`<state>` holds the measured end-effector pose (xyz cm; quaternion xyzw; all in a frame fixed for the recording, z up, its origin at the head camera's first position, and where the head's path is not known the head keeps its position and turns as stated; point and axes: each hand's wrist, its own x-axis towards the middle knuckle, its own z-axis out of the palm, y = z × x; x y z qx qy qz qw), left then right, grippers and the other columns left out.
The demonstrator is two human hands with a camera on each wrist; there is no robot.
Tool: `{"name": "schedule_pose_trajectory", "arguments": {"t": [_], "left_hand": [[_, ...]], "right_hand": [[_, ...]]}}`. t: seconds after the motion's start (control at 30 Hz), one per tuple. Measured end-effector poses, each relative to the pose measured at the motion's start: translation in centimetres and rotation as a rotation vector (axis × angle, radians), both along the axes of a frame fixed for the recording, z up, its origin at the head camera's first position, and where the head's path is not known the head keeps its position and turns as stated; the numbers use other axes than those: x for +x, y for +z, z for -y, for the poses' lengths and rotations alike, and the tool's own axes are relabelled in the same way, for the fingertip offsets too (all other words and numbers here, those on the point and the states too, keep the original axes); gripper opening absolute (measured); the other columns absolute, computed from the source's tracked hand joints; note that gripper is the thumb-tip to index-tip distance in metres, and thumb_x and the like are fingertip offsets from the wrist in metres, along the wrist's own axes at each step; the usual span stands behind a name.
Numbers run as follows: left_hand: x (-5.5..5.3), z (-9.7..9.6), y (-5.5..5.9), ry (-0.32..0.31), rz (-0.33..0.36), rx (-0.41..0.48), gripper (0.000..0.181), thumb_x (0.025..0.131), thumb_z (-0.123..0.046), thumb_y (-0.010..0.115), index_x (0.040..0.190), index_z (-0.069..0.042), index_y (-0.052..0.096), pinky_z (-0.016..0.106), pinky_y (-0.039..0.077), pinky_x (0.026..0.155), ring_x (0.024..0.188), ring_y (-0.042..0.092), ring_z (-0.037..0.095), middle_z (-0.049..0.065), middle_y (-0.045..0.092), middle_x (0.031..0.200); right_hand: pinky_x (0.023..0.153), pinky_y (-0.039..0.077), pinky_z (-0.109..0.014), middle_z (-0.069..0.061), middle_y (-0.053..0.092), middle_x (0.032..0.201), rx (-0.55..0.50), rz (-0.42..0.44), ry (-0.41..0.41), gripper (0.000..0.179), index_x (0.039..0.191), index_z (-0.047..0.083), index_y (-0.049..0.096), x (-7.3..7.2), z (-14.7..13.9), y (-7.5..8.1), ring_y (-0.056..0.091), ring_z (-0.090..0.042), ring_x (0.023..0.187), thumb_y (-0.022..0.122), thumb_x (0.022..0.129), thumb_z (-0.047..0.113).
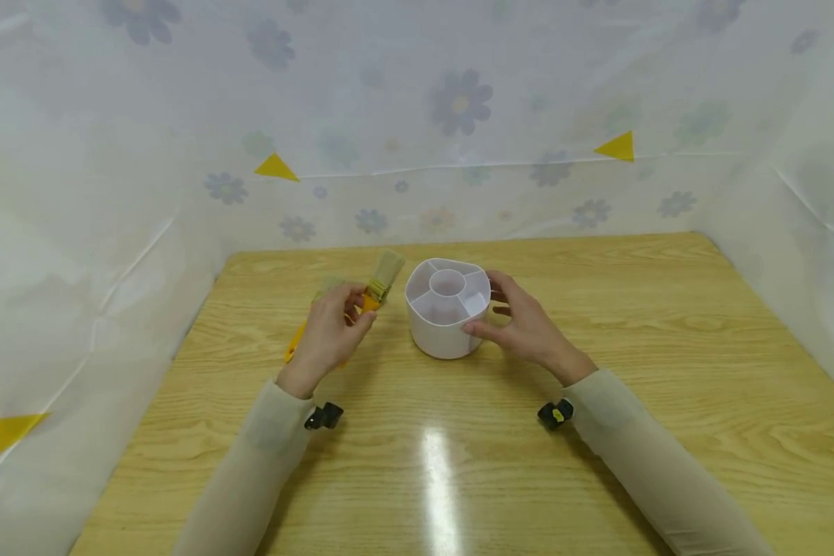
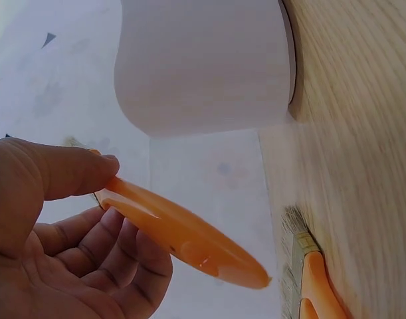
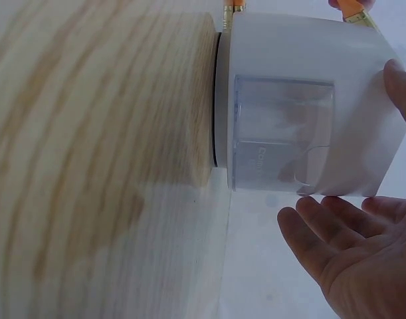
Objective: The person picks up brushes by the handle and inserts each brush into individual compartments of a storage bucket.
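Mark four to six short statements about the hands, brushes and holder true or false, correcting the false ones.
1. The left grip holds a brush. True.
2. The holder stands upright on the table. True.
3. The right grip holds a second brush. False: it touches the holder.
4. Other brushes lie on the table. True.
5. The held brush's handle is blue. False: it is orange.
6. Brushes fill the holder. False: none shows in its compartments.
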<state>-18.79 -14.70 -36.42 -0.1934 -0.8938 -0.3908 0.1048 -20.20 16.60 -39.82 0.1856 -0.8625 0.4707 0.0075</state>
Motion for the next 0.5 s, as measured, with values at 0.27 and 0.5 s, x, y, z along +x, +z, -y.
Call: {"name": "schedule_pose_trajectory", "arguments": {"t": [0.27, 0.5], "left_hand": [[0.5, -0.6, 0.4, -0.003, -0.003, 0.031, 0.038, 0.088, -0.011, 0.068, 0.122, 0.002, 0.056, 0.032, 0.051, 0.066, 0.076, 0.055, 0.019, 0.011, 0.060, 0.099], [0.9, -1.3, 0.4, -0.003, -0.026, 0.032, 0.037, 0.088, -0.011, 0.069, 0.121, -0.001, 0.057, 0.032, 0.052, 0.066, 0.075, 0.056, 0.018, 0.010, 0.060, 0.098]], "right_hand": [[0.100, 0.041, -0.048, 0.006, 0.045, 0.138, -0.006, 0.011, 0.003, 0.088, 0.145, 0.028, 0.033, 0.1, 0.1, 0.2, 0.047, -0.021, 0.123, 0.075, 0.073, 0.056], [0.100, 0.041, -0.049, 0.004, 0.045, 0.138, -0.010, 0.006, 0.007, 0.088, 0.145, 0.028, 0.033, 0.1, 0.1, 0.1, 0.047, -0.023, 0.124, 0.076, 0.074, 0.054]]}}
